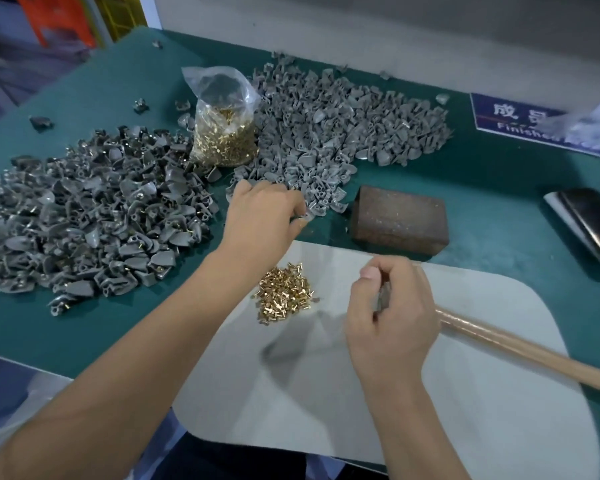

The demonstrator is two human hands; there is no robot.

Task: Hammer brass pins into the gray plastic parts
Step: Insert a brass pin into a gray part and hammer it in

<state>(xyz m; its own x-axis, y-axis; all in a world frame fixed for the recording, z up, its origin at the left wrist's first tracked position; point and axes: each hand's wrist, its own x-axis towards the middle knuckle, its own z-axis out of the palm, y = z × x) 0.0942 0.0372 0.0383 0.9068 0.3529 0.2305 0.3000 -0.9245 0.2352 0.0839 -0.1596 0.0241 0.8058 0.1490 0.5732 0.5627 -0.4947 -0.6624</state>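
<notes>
Left hand [262,211] pinching at near edge of unpinned gray plastic parts heap [340,133]; right hand [392,320] closed around wooden-handled hammer [520,348], loose brass pins [284,294] just left of that grip.

Brown block [399,220]; blue sign [520,119]; phone [589,226]

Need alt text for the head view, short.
A person's left hand picks a gray plastic part from the far pile while the right hand grips a wooden-handled hammer over a white mat. Loose brass pins lie between them.

Pins [284,293] on mat [465,393], block [399,220] behind.
</notes>
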